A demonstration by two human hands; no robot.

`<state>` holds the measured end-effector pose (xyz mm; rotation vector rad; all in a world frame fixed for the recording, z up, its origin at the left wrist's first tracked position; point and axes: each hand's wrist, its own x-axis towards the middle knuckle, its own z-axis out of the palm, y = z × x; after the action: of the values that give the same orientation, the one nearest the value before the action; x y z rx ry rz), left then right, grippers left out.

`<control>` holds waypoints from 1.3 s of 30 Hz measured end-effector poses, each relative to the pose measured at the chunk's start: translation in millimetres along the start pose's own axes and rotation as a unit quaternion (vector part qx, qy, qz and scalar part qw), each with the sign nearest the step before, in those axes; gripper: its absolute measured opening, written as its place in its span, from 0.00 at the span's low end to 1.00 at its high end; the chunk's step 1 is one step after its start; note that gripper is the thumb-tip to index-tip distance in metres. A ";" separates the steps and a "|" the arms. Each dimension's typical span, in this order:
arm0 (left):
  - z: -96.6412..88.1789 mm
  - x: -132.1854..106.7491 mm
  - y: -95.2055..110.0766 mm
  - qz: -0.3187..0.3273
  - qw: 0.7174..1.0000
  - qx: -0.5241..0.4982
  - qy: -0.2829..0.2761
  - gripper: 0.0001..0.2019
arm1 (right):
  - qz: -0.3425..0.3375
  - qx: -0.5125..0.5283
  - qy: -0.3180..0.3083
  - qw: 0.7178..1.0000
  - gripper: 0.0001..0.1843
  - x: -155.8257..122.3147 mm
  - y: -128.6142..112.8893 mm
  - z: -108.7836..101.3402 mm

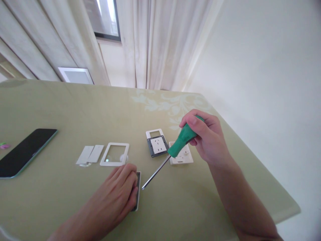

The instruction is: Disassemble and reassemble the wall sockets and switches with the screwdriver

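Observation:
My right hand (207, 134) is closed around the green handle of a screwdriver (182, 139). Its metal shaft slants down to the left, and the tip hangs just right of a dark grey panel with a white rim (138, 192). My left hand (122, 190) curls over that panel, fingers bent on it, and hides most of it. Beyond the screwdriver lies a grey-framed wall socket (158, 145), overlapping a white frame (148, 134). Partly behind the screwdriver is a white plate with raised parts (188, 158). A white square frame (114, 145) lies past my left hand.
Two white rectangular covers (92, 154) lie left of the square frame. A dark phone (26, 152) rests farther left, with small pink and green bits (4, 146) by it. The green table (82, 110) ends near a white wall (271, 100) and curtains (165, 43).

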<state>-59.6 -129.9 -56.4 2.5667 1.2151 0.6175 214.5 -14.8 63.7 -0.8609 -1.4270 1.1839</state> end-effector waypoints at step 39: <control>-28.0 -3.1 -10.0 -0.021 0.994 -0.066 -0.088 0.05 | -0.003 -0.027 0.016 0.999 0.22 0.0 -0.4 3.2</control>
<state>-81.3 -125.2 -36.3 2.4213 1.1286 0.4369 211.5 -15.6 64.2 -0.9080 -1.4397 1.1257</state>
